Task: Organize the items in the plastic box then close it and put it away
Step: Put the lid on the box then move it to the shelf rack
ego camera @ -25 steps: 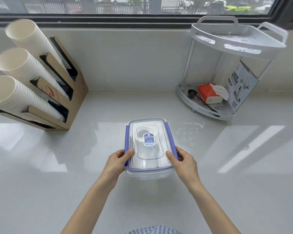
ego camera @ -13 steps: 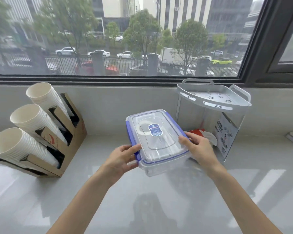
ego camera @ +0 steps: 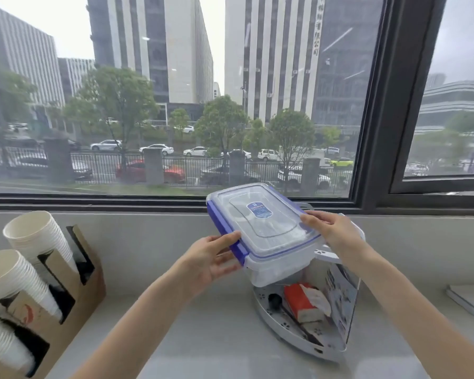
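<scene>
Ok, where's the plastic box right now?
In the head view the plastic box is off the counter, right of centre, held between the left hand and right hand, lid on, over the corner rack's top shelf by the window.

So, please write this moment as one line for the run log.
plastic box: lid closed, held above corner rack | left hand: grips left clip | right hand: grips right edge

Open counter lies between the cardboard cup holder at left and the corner rack at right. The held plastic box covers the rack's top shelf; the window blocks the way behind.
</scene>
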Motion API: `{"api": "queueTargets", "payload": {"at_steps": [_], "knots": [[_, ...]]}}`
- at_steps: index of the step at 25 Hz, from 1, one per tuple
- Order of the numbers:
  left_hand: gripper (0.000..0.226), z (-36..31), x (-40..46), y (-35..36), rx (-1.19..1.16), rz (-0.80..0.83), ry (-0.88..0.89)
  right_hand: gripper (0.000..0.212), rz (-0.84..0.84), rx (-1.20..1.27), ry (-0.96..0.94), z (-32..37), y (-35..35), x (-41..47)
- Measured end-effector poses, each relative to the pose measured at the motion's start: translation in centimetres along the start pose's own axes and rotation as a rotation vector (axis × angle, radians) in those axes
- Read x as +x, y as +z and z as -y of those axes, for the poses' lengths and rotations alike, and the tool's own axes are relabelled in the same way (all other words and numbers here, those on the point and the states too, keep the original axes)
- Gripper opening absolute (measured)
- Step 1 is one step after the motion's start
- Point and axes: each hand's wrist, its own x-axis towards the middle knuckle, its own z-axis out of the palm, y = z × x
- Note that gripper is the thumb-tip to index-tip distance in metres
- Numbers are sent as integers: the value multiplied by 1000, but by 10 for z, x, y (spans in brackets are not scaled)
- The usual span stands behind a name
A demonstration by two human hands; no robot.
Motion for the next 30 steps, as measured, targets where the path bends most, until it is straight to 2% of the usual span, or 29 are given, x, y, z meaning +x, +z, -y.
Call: {"api": "queueTargets", "payload": {"at_steps": [3,9,13,19,24,28,30], "knots": [[12,-5,20,24,-31,47,-8,20,4,1,6,1,-20,24],[22,-6,68,66,-60,82,-52,31,-84,12,13,-12,-52,81],[19,-2,102,87,-95,83,-100,34,-124,-5,-1,-27,-71,113],[34,12,143,105,-55,69,-108,34,-174,-25,7,-49,-87,145],[32,27,163,103,-15,43,-130,35,-156,-50,42,-74,-87,155],[16,44,169,100,31,37,-164,32,-127,-108,53,-89,-85,156],[21,50,171,98,70,36,-159,30,-96,-140,54,-92,-86,155]]}}
